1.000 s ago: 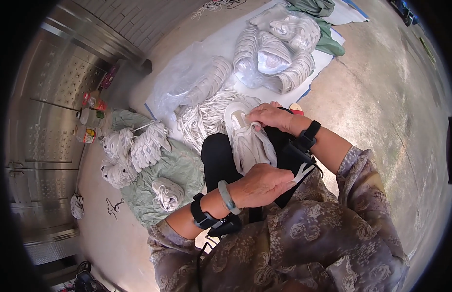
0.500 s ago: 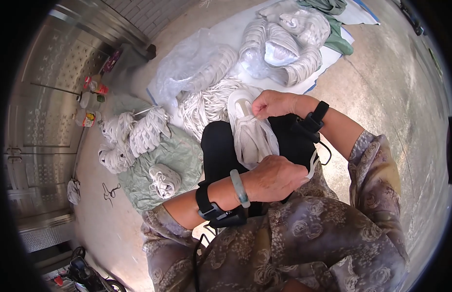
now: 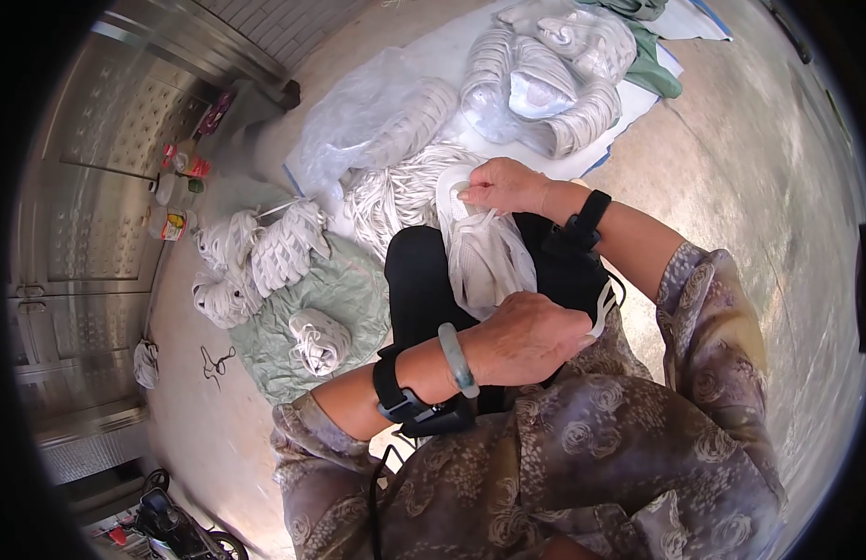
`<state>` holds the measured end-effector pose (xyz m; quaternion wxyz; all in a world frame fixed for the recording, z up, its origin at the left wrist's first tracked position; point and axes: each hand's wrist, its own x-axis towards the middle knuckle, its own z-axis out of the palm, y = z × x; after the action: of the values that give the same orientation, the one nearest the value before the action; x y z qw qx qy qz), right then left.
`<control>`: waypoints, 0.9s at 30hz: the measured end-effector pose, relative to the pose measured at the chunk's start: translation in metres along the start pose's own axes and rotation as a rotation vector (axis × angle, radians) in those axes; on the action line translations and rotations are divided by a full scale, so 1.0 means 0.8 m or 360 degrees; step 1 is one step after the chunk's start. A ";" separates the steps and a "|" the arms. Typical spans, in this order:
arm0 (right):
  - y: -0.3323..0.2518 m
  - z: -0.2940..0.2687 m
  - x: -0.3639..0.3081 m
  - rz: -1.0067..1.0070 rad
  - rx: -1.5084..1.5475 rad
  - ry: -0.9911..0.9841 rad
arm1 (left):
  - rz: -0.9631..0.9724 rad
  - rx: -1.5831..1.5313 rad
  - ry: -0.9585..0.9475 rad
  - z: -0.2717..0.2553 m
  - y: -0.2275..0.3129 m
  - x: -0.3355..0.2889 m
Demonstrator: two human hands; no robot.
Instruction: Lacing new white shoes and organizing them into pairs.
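A seated person steadies a pale sneaker point(image 3: 489, 271) on the lap, toe toward the body, the left hand point(image 3: 540, 341) curled closed around a white strip point(image 3: 605, 310) whose end juts out beyond the fingers. The right hand point(image 3: 503, 187) is nearly closed, fingertips pinched together at the shoe's opening, though whether they grip lace or fabric cannot be told. Just beyond the knees lies a heap of white laces point(image 3: 382, 203), while another laced sneaker point(image 3: 319, 343) rests on a crumpled green sheet point(image 3: 363, 294) at left.
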<state>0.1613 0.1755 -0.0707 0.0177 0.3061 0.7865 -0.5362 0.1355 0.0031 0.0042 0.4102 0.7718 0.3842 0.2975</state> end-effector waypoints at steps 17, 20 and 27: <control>-0.002 0.019 0.030 0.0202 -0.0624 0.0312 | 0.0233 0.0237 -0.0234 -0.029 0.089 -0.013; 0.005 0.019 0.025 0.0230 -0.0495 0.0296 | 0.0203 0.0253 -0.0266 -0.029 0.094 -0.017; 0.032 0.015 -0.027 0.0028 0.0041 0.0199 | 0.0027 0.0370 -0.0187 -0.034 0.102 -0.030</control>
<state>0.1878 0.1612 -0.0894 -0.0307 0.3459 0.7763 -0.5260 0.1299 -0.0359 0.0842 0.3373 0.8335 0.3847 0.2088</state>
